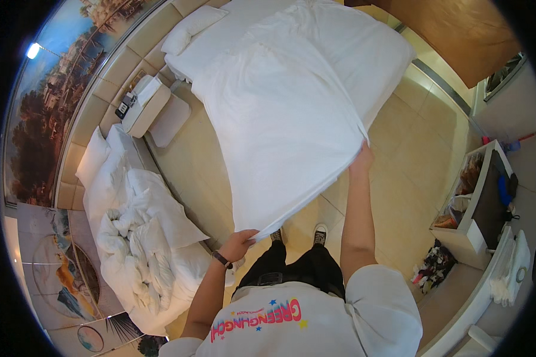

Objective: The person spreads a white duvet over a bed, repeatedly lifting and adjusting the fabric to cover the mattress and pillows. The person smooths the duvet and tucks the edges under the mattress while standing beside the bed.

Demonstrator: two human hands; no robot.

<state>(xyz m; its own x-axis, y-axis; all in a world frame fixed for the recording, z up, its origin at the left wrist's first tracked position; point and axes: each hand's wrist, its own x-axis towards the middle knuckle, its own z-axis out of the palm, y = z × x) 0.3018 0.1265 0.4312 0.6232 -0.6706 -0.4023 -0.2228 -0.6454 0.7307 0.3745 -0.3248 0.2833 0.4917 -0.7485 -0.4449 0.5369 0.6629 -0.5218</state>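
A large white duvet or its cover [286, 129] stretches from the bed down toward me, its near edge drawn tight between my two hands. My left hand [239, 244], with a dark band on the wrist, pinches the near left corner. Farther out and to the right, my right hand [362, 158] grips the other end of that edge. The cloth hangs over the floor in front of my shoes, and its far part lies bunched on the white-sheeted bed [379, 58]. One white pillow [192, 29] rests at the bed's head.
A second bed [190, 267] with a rumpled white duvet [138, 250] stands at left. Between the beds, a bedside table [147, 109] holds a telephone [123, 110]. At right are a cabinet with packaged items [469, 192] and a dark patterned bundle [434, 267] on the floor.
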